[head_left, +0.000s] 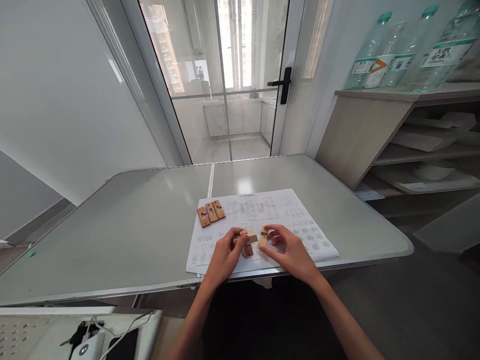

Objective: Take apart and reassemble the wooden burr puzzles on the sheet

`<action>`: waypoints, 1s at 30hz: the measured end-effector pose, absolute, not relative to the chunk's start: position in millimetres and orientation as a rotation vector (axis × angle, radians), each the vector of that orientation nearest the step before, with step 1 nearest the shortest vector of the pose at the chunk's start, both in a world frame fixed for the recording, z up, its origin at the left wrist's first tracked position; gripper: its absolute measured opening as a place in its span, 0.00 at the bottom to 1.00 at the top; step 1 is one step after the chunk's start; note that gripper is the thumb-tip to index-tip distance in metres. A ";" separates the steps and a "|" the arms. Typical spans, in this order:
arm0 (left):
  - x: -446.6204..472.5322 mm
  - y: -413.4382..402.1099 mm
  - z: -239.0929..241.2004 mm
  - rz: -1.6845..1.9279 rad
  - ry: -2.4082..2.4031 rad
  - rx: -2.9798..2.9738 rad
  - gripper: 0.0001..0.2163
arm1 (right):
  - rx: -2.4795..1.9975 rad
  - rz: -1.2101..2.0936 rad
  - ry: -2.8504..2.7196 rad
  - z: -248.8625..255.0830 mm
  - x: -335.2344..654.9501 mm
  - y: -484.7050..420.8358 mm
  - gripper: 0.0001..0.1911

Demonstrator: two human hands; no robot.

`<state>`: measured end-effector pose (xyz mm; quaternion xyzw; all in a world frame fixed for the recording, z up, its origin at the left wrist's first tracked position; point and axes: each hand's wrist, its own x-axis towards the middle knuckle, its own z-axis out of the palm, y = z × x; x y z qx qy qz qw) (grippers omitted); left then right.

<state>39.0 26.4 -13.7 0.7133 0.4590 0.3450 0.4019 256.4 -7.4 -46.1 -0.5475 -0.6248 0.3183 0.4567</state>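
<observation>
My left hand (pixel 225 252) is closed around a small cluster of joined wooden puzzle pieces (pixel 247 241), held just above a printed instruction sheet (pixel 300 220). My right hand (pixel 290 247) pinches a single light wooden piece (pixel 263 236) right beside that cluster, the two nearly touching. Three more notched wooden pieces (pixel 210 212) lie side by side on the sheet's far left corner, apart from both hands.
The sheet lies near the front edge of a grey folding table (pixel 123 225). A wooden shelf unit (pixel 375 130) with water bottles (pixel 408 50) on top stands at the right. A glass door (pixel 228 80) is beyond the table. Cables and a charger (pixel 90 342) sit at the lower left.
</observation>
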 end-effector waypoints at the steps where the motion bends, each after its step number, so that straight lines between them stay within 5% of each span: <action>1: 39.3 26.6 -13.0 0.887 1.176 1.827 0.18 | -1.358 0.761 -1.562 -47.3 255.6 -7.0 0.23; 19: 38.9 24.6 -11.2 0.794 1.040 1.753 0.19 | -1.295 0.720 -1.673 -52.7 254.5 -5.3 0.23; 30: 38.1 23.5 -14.7 0.769 0.901 1.621 0.24 | -1.295 0.775 -1.670 -35.0 259.1 -10.5 0.13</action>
